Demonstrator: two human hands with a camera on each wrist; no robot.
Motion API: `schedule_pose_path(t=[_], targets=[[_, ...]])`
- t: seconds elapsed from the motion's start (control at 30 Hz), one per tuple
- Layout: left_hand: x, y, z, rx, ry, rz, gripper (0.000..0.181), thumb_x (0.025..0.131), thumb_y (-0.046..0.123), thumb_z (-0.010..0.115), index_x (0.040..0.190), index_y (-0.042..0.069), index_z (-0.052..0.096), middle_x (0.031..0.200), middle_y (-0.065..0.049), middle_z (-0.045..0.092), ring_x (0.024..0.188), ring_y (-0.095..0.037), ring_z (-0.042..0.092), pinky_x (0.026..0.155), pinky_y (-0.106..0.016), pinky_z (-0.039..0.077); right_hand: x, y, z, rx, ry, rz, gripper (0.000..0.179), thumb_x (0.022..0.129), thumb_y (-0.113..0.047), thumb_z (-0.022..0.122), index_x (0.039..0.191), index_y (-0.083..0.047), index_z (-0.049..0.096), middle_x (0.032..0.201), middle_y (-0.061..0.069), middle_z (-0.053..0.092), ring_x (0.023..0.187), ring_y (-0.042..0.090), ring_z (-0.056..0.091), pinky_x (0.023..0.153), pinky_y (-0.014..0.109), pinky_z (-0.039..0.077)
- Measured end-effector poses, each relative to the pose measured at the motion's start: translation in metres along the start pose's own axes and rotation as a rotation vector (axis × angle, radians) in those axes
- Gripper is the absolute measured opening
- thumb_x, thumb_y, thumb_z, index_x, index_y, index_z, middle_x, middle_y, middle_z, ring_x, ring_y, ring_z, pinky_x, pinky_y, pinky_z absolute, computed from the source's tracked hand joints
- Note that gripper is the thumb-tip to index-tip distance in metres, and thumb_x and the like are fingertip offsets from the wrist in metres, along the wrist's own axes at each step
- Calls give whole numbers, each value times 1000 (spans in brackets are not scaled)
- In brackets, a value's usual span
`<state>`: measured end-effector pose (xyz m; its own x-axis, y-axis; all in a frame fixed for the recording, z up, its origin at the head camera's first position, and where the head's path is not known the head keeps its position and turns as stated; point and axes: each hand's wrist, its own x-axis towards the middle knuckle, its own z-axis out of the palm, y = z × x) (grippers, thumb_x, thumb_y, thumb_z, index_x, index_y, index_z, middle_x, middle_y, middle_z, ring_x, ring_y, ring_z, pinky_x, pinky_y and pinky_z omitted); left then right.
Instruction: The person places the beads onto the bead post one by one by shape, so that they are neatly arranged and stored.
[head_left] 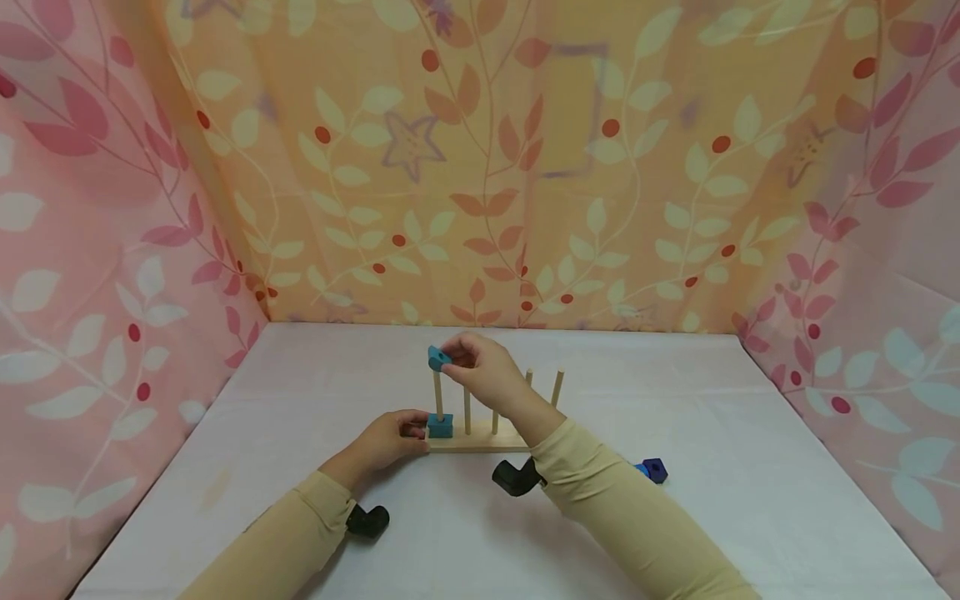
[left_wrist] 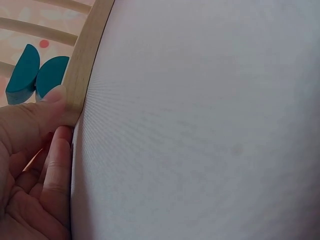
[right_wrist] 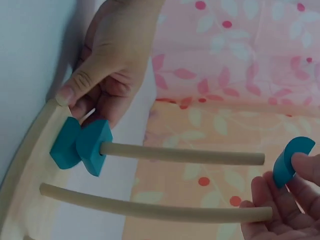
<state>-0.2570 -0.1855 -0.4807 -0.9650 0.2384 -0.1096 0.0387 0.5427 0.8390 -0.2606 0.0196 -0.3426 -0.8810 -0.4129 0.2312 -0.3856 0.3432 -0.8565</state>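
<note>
A wooden peg board (head_left: 480,446) with several upright pegs stands on the table. Its left end is held by my left hand (head_left: 386,440), with the thumb (left_wrist: 52,97) on the board's edge. Two teal half-round blocks (right_wrist: 94,147) sit at the bottom of the leftmost peg (head_left: 438,396), flat sides facing outward. Over that peg's top, my right hand (head_left: 487,375) pinches another teal half-round block (head_left: 437,359) between thumb and fingers. In the right wrist view this block (right_wrist: 287,165) is just beyond the peg's tip.
A dark purple block (head_left: 655,471) and a bright blue piece (head_left: 641,470) lie on the white table (head_left: 750,517), partly behind the right sleeve. Black mounts (head_left: 517,477) stick out below both wrists. Patterned curtains (head_left: 480,167) enclose the back and sides.
</note>
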Motion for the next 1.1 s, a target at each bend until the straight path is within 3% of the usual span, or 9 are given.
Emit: schedule_pose_path(t=[0.7, 0.9, 1.1], targets=[[0, -1, 0, 11, -2, 18, 45, 77, 17, 73, 120, 13, 59, 101, 2, 62, 91, -14, 56, 80, -33, 47, -6, 3, 18, -111, 80, 26, 16, 87, -11, 61, 103, -10, 60, 98, 3, 56, 84, 14, 54, 76, 29, 45], [1, -3, 0, 7, -2, 12, 46, 77, 18, 74, 119, 14, 59, 100, 2, 62, 91, -13, 56, 81, -33, 47, -7, 6, 22, -18, 144, 50, 25, 85, -9, 64, 109, -6, 58, 94, 5, 60, 83, 15, 57, 74, 28, 47], [2, -3, 0, -2, -2, 3, 47, 76, 20, 75, 119, 14, 59, 100, 2, 63, 91, -14, 57, 82, -34, 47, -9, 12, 29, 64, 215, 99, 19, 83, -11, 67, 99, -8, 59, 84, 2, 57, 74, 13, 50, 64, 23, 43]])
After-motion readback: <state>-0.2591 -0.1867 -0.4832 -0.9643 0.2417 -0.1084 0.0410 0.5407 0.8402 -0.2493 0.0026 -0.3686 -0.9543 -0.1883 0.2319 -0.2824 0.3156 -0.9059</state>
